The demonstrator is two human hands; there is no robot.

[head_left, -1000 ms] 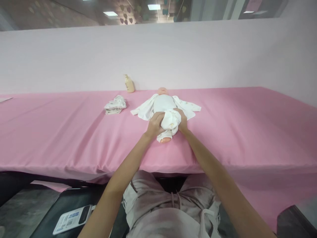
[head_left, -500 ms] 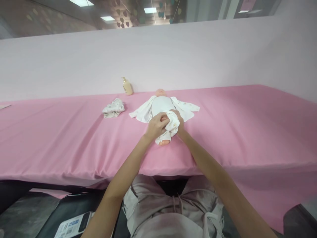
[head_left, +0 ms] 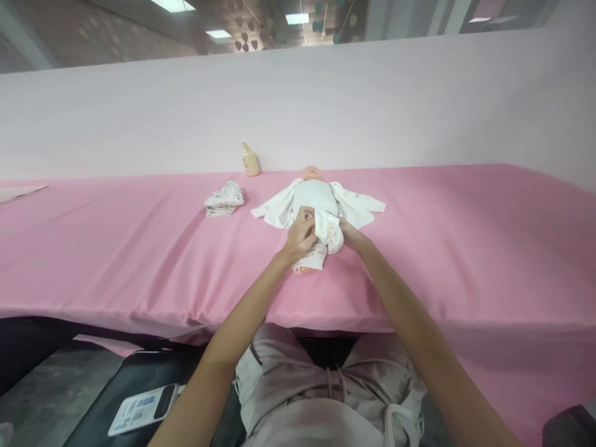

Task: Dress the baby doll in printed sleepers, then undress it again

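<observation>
A baby doll [head_left: 311,172] lies on its back on the pink cover, its head toward the wall. It wears a white top [head_left: 357,200] with the sleeves spread out to both sides. White patterned baby pants [head_left: 328,231] are bunched over its legs, and one foot shows at the near end. My left hand [head_left: 302,234] is closed on the left edge of the pants at the doll's waist. On the other side my right hand [head_left: 352,234] pinches their right edge. The fingertips of both hands are partly hidden by cloth.
Left of the doll lies a folded patterned cloth [head_left: 225,198]. Behind it a yellowish pump bottle [head_left: 250,160] stands by the white wall [head_left: 298,112]. The pink-covered table [head_left: 139,248] ends just before my lap. A white card-like item [head_left: 142,411] rests on a dark seat at lower left.
My right hand has shifted outward to the right edge of the pants, and the cloth is more spread between my hands. The whole view has moved slightly.
</observation>
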